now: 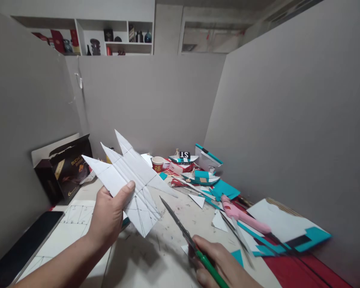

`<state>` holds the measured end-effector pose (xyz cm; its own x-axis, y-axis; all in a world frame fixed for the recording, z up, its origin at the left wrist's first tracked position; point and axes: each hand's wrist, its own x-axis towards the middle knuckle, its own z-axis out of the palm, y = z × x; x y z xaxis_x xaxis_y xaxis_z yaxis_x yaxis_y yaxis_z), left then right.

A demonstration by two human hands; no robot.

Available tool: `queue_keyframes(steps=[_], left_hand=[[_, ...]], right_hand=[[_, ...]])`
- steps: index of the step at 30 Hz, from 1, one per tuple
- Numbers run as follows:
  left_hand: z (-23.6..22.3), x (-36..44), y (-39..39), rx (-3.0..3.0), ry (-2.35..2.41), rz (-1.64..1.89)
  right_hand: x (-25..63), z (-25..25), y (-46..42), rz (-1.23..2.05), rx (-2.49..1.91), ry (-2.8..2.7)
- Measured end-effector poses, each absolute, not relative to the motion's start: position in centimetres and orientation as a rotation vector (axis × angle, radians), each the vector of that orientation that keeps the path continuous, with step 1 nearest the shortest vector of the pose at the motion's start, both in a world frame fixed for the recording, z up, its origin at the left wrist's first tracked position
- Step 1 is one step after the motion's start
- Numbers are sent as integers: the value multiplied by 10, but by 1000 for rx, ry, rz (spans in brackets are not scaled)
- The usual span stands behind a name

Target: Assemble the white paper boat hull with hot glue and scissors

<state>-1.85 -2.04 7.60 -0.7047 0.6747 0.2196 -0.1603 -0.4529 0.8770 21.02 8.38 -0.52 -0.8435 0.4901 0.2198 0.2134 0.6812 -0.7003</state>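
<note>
My left hand (112, 208) pinches a white cardboard cutout (132, 172), thumb on top and fingers behind it. The piece has pointed tips, fold creases and pencilled lines, and it is held up over the table. In my right hand (216, 260) is a pair of scissors (180, 224) with green handles. Their blades point up and left, just short of the cardboard's lower right edge and apart from it. The blades look nearly together. Part of the right hand's fingers is hidden behind the handles.
A pink glue gun (246, 216) lies at right among cardboard scraps. Small cardboard boats (201, 177) stand farther back near a paper cup (157, 163). At left are a black box (69, 172), a dark tablet or phone (27, 244) and pencilled sheets (75, 216). Grey panels enclose the table.
</note>
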Motion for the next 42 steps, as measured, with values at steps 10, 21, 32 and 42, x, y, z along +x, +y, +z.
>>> queue_keyframes(steps=[10,21,32,42], left_hand=[[64,-3,-23,735,1276,1923],[52,8,-22,710,1275,1834],[48,11,-23,697,1269,1797],[50,13,-24,716,1293,1790]], right_hand=[[207,-3,77,1021,-542,-2570],[208,6,72,1169,-465,-2459],[206,10,69,1427,-550,-2412],[201,7,64,1467,-486,-2401]])
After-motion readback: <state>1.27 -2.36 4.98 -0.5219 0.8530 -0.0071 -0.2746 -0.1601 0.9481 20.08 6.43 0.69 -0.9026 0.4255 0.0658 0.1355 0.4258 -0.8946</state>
